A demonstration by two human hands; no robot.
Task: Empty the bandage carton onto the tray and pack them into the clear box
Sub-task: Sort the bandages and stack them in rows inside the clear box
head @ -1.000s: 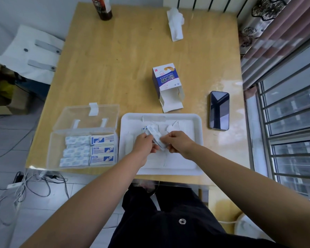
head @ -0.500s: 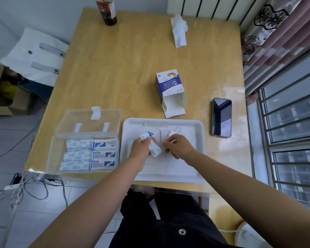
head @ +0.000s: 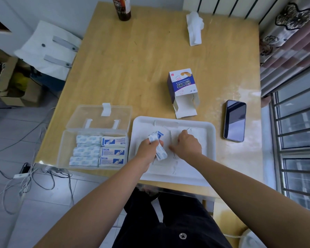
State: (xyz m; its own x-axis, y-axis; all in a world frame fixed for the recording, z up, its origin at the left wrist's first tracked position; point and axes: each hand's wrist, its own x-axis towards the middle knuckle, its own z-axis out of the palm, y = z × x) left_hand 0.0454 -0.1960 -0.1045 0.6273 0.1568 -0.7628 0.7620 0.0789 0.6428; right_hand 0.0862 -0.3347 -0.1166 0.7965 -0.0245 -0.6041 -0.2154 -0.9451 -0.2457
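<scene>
Bandage carton (head: 182, 90) lies open, seemingly emptied, beyond tray (head: 210, 135); clear box (head: 65, 145) at left holds two rows of bandages (head: 99, 151); left hand (head: 148, 148) grip clamps a bundle (head: 160, 153) over tray; right hand (head: 188, 146) grip among loose strips (head: 166, 124) unclear; few remain.

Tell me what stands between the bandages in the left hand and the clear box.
Nothing visible blocks it. The left hand holds the white-and-blue wrapped bandages above the white plastic tray; the clear plastic box sits just beside it with its lid open. Only the tray rim and box wall lie between.
</scene>
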